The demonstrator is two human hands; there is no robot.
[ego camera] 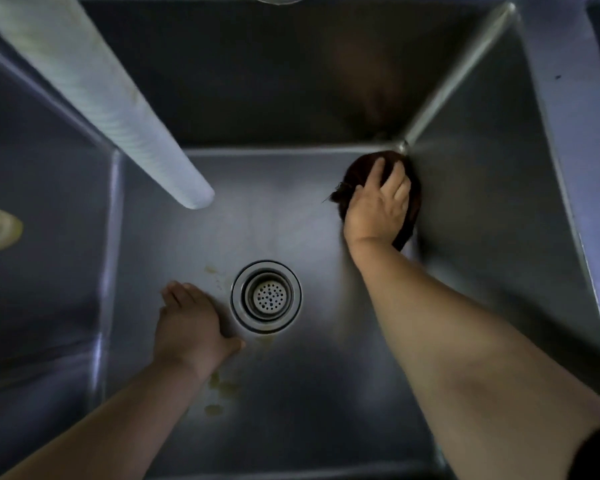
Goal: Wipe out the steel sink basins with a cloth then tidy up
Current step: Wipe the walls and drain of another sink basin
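I look straight down into a deep steel sink basin. My right hand presses a dark brown cloth onto the basin floor in the far right corner, against the right wall. The cloth is bunched under my palm and mostly hidden by it. My left hand lies flat on the basin floor just left of the round drain strainer, fingers together, holding nothing.
A white ribbed hose slants down from the upper left and ends above the basin floor. Yellowish stains mark the floor near my left wrist. A second basin lies to the left, with a pale object at its edge.
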